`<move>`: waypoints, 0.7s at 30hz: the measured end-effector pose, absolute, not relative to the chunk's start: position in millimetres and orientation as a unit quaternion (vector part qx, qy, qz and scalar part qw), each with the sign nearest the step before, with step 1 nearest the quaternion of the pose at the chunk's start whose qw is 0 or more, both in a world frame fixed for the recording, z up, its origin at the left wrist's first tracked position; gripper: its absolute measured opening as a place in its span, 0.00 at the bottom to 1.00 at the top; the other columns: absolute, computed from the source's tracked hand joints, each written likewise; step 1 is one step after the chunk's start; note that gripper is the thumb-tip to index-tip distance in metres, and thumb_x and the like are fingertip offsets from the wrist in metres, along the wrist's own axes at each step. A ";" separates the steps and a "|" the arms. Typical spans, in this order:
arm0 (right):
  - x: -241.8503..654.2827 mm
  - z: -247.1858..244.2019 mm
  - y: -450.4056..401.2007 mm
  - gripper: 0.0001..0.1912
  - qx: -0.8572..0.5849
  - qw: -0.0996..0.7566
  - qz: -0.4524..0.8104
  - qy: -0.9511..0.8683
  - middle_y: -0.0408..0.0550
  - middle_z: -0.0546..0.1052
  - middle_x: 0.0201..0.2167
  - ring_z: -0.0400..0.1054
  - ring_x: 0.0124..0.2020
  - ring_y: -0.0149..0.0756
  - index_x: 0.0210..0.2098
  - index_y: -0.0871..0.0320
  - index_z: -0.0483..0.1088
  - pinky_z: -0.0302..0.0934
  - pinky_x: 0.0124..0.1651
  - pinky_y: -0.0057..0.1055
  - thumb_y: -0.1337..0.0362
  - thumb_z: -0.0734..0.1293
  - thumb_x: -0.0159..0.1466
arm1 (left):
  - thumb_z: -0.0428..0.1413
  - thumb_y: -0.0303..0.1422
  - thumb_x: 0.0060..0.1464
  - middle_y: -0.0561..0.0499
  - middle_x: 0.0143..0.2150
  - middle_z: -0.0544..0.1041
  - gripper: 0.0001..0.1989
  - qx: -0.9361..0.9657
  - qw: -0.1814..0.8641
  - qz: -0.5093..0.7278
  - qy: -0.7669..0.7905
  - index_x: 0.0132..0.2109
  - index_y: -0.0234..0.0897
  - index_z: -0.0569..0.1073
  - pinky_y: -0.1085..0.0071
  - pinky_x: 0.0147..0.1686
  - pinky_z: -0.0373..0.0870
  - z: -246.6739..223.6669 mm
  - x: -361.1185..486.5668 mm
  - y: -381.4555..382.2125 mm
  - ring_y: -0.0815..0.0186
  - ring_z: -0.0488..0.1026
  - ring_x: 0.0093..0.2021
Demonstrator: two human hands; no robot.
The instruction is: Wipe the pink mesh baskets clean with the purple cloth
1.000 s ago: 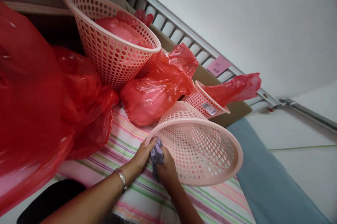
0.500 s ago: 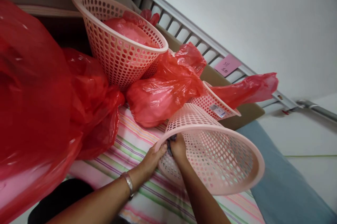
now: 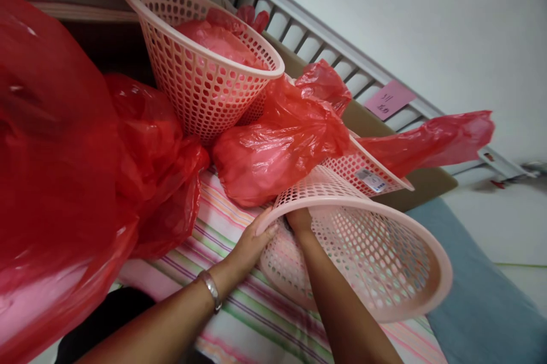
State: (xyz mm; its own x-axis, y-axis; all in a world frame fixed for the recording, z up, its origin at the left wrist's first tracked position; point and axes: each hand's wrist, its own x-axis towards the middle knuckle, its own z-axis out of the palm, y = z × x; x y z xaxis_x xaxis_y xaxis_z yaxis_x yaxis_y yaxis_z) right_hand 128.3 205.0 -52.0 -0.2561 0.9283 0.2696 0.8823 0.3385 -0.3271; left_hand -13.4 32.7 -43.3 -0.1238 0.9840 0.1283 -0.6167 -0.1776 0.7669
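Note:
A pale pink perforated plastic basket (image 3: 371, 238) lies tipped on its side on a striped sheet, its mouth toward me. My left hand (image 3: 252, 241) grips the basket's rim at its left, thumb inside. My right hand (image 3: 300, 221) reaches inside the basket, close to the upper left wall. The right fingers are hidden, with only a dark patch beside them, so I cannot make out what they hold. Behind the basket sits a full red plastic bag (image 3: 273, 147), right against its narrow end.
Another pink basket (image 3: 192, 62) with a red bag inside stands at the back left. A labelled pink basket (image 3: 367, 176) lies behind mine. Large red bags (image 3: 60, 182) crowd the left. A white railing (image 3: 316, 28) with a pink note (image 3: 388, 99) runs along the wall.
My right hand has moved deeper into the basket, and the dark cloth between my hands is now mostly hidden. My left hand has shifted onto the rim. The view has shifted slightly.

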 end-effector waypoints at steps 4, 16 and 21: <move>120.3 -50.9 175.1 0.14 -0.589 0.203 0.077 -0.778 0.52 0.77 0.38 0.70 0.44 0.44 0.40 0.57 0.71 0.62 0.46 0.36 0.66 0.63 0.54 | 0.55 0.40 0.55 0.47 0.63 0.64 0.24 0.327 0.572 0.699 0.279 0.58 0.38 0.67 0.59 0.62 0.53 -49.7 -9.2 36.1 0.55 0.59 0.62; 133.1 -55.3 17.2 0.14 -0.440 0.264 0.103 -0.852 0.48 0.70 0.33 0.64 0.36 0.40 0.37 0.56 0.65 0.60 0.39 0.37 0.70 0.57 0.51 | 0.57 0.46 0.50 0.49 0.35 0.79 0.21 0.263 0.599 0.682 0.326 0.44 0.34 0.75 0.63 0.54 0.62 -53.1 -4.4 25.9 0.58 0.73 0.46; 136.9 -49.8 48.8 0.12 -0.486 0.242 0.138 -0.828 0.46 0.72 0.33 0.66 0.35 0.39 0.38 0.56 0.65 0.60 0.38 0.33 0.69 0.57 0.54 | 0.57 0.47 0.50 0.46 0.41 0.79 0.24 0.285 0.601 0.673 0.324 0.48 0.33 0.74 0.62 0.54 0.62 -60.0 3.0 29.1 0.57 0.72 0.48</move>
State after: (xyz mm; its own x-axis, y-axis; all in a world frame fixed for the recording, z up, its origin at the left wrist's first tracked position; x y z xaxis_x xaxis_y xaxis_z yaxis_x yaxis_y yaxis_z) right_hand 136.9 48.8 -49.8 -0.4110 0.8718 0.2667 0.7377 0.4899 -0.4646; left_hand 3.0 29.1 -60.0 -0.1158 0.9933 -0.0052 -0.6237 -0.0687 0.7786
